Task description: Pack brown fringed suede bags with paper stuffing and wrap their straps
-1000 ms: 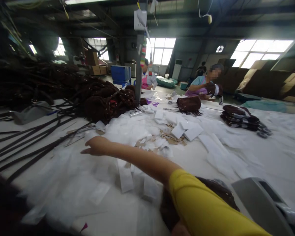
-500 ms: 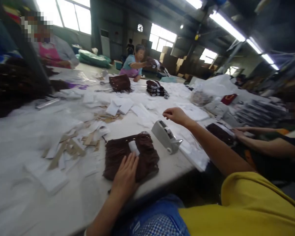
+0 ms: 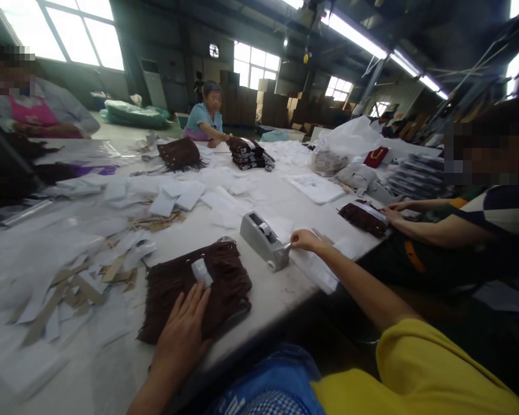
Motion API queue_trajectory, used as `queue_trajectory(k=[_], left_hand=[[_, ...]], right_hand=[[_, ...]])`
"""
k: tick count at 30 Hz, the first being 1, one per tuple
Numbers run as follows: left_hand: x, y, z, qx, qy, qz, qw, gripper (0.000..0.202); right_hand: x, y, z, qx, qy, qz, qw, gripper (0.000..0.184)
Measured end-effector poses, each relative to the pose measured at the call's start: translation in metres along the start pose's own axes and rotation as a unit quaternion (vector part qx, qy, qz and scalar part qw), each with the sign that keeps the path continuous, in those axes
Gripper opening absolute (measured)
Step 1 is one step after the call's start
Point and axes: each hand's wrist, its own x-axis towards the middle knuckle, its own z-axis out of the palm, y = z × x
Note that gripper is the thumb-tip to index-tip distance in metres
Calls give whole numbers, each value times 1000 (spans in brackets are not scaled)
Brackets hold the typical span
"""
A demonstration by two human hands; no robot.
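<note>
A dark brown fringed bag lies flat on the table in front of me, a white wrapped strip across its upper middle. My left hand rests on the bag with fingers stretched out, the fingertips against the strip's lower end. To the right of the bag stands a grey tape dispenser. At its cutting end, my right hand has its fingers pinched on the end of the clear tape.
Cardboard and paper scraps litter the left side of the white table. A stack of brown bags stands at the far side, near a co-worker in blue. At right, another person's hands touch a brown bag.
My right hand has come down from above the dispenser to its cutting end. My left hand stays on the bag. The far co-worker has lowered a brown bag onto the stack. The view has shifted right.
</note>
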Motion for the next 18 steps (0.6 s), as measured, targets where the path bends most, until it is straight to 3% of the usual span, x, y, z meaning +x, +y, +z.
queue_trajectory(k=[6, 10, 15, 18], left_hand=[[-1, -2, 0, 16, -14, 1, 1000, 91], [0, -2, -1, 14, -16, 2, 1000, 93], [1, -1, -3, 12, -11, 5, 1000, 90], [1, -1, -3, 19, -13, 6, 1000, 89]], right_hand=[[6, 8, 0, 21, 49, 31, 998, 39], [8, 10, -2, 29, 39, 30, 998, 28], [13, 14, -6, 22, 48, 28, 998, 51], [16, 16, -10, 16, 50, 32, 998, 43]])
